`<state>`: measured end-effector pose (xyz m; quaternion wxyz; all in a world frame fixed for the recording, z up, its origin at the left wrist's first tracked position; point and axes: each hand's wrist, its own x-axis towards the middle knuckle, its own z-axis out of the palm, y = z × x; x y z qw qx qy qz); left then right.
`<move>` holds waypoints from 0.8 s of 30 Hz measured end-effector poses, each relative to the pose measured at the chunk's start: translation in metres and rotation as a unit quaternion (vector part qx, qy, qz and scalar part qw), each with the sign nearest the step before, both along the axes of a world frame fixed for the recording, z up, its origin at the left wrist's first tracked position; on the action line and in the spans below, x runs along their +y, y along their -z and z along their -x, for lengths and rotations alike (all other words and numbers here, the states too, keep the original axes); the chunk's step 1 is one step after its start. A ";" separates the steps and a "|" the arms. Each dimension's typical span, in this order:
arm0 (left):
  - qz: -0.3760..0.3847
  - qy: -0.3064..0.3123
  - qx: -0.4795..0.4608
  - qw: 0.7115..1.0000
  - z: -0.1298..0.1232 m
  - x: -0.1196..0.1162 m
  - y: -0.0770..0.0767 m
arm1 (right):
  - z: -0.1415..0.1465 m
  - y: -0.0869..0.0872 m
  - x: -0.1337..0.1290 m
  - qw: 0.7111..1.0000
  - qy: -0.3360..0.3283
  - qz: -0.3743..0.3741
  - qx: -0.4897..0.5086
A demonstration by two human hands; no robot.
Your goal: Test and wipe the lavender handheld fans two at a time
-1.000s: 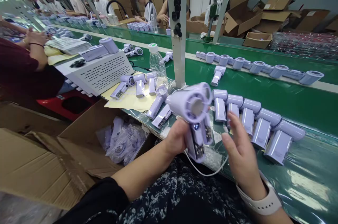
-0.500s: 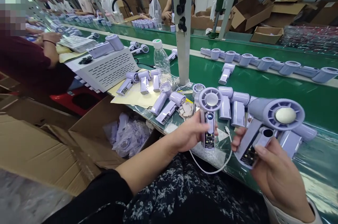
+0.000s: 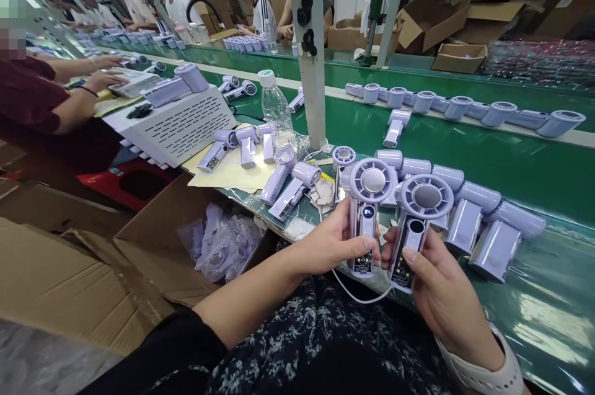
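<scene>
Gripped in my left hand point(image 3: 332, 239) is a lilac handheld fan point(image 3: 373, 181) with its display lit and bare circuit board showing low on the handle. My right hand point(image 3: 441, 274) is closed round a second lilac handheld fan point(image 3: 426, 196), whose display is dark and whose circuit board also shows. Both fans are upright, side by side, their round grilles towards me. A white cable point(image 3: 360, 299) loops below them; where its end goes is hidden. Behind my hands several more lilac fans point(image 3: 499, 240) rest on the green surface.
A clear plastic bottle point(image 3: 274, 103) stands beside a metal post point(image 3: 312, 72). To the left are a slotted white metal box point(image 3: 186, 125) and a carton with bagged parts point(image 3: 227, 240). A row of fans point(image 3: 460, 108) lies on the green conveyor point(image 3: 511, 153). A co-worker point(image 3: 41, 97) sits at left.
My right hand has brought its fan left, beside the other one, and turned it upright to face me. The left hand's fan stays nearly in place. The co-worker's hands have moved.
</scene>
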<state>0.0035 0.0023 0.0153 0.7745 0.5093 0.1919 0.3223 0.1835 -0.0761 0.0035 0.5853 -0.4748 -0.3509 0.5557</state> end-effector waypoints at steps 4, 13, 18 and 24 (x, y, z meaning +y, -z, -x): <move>0.001 0.005 0.004 1.000 -0.003 -0.001 0.003 | 0.001 -0.001 -0.002 0.999 -0.008 0.005 0.041; -0.016 0.007 -0.027 0.999 -0.004 -0.005 0.002 | -0.006 -0.002 -0.006 0.999 -0.021 0.002 0.043; 0.024 -0.025 -0.013 0.999 -0.008 -0.001 0.011 | -0.006 -0.001 -0.004 0.998 -0.011 0.001 0.054; 0.043 -0.046 -0.036 0.997 -0.006 -0.001 0.014 | -0.005 -0.004 -0.010 0.998 -0.023 -0.022 0.060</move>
